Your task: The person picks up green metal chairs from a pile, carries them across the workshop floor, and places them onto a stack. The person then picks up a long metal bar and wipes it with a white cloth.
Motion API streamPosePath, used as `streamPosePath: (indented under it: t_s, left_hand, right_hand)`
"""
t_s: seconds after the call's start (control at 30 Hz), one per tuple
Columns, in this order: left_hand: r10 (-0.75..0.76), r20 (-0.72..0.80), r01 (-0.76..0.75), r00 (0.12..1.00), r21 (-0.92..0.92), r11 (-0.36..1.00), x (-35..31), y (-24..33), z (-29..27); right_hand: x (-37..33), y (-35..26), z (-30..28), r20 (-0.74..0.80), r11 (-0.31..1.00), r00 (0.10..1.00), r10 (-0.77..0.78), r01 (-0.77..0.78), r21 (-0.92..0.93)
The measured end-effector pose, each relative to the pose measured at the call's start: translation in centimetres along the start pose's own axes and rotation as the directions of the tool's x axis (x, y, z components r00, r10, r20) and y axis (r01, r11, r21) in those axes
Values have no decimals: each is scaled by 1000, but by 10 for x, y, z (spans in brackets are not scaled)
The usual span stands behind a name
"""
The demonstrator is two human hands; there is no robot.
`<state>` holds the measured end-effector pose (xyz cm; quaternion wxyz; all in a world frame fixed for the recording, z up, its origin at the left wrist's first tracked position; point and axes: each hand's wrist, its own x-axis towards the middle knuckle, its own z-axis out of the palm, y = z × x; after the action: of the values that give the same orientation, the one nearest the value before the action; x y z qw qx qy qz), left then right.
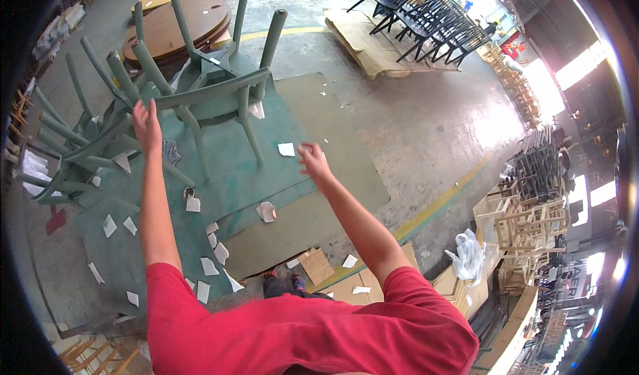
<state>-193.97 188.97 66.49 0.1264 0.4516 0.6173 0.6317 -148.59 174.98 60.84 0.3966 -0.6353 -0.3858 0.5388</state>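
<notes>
A grey-green chair (216, 90) stands upside down ahead of me, its legs pointing up. My left hand (148, 127) is raised at the left end of its curved back rail, thumb and fingers apart; whether it touches the rail I cannot tell. More grey-green chairs (93, 145) crowd together to the left, legs in the air. Out to the right of the upturned chair, my right hand (314, 162) hovers with its fingers loosely bent and nothing in them. Just beyond that hand lies a white scrap (286, 149) on the green floor sheet (279, 175).
Several paper scraps (209, 266) litter the floor near me. Round brown boards (193, 22) are stacked at the far left. Black chairs (426, 19) stand on cardboard (366, 49) at the far right. Wooden frames (532, 232) and a plastic bag (467, 258) are to my right.
</notes>
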Motion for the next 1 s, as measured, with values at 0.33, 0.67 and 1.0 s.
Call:
streamPosePath:
  t_s: [0.33, 0.67, 1.0]
  left_hand:
    - [-445, 250, 171, 860, 680, 713, 124, -43, 103]
    - [-499, 338, 331, 798, 445, 832, 137, -76, 80]
    - [-467, 431, 322, 772, 369, 872, 110, -67, 56]
  right_hand:
    - [236, -160, 57, -300, 795, 857, -419, 187, -578]
    - [279, -162, 124, -48, 958, 995, -90, 100, 270]
    - [252, -141, 109, -66, 965, 987, -147, 158, 211]
